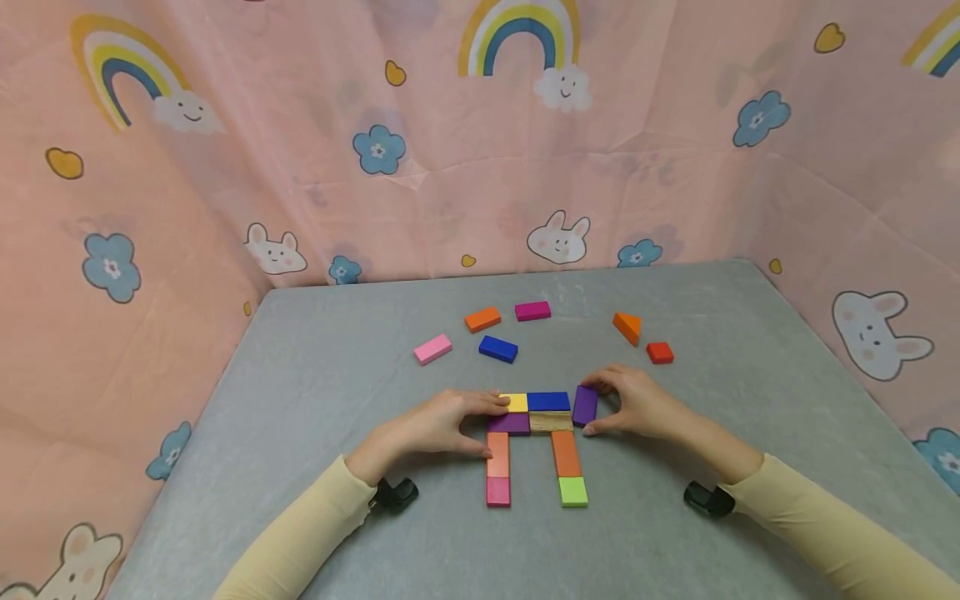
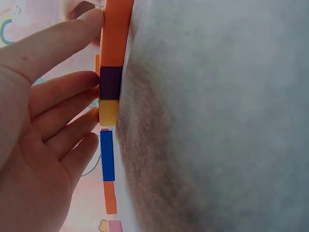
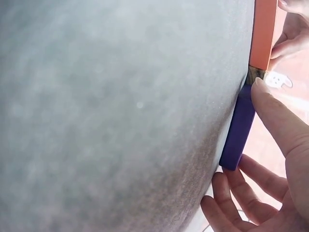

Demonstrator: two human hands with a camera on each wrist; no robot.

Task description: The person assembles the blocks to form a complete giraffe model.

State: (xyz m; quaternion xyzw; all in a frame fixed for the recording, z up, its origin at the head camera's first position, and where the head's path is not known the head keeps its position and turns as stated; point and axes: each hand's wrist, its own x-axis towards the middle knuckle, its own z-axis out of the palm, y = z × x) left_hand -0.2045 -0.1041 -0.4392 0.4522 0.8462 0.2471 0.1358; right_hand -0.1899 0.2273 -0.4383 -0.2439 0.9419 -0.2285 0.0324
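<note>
Right hand (image 1: 637, 406) pinching purple block (image 1: 584, 405) at right end of block figure (image 1: 534, 442); left hand (image 1: 442, 425), fingers spread, pressing figure's left edge.

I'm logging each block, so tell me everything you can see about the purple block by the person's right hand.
The purple block is a small, flat, solid-coloured rectangle, apparently painted wood. It lies flat on the grey table, long side pointing away from the person, at the right end of the block figure beside the blue block. The right hand pinches it between thumb and fingers.

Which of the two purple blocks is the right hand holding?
The upright purple block at the figure's right end, pinched by the right hand; the other purple block lies flat by the left hand.
</note>
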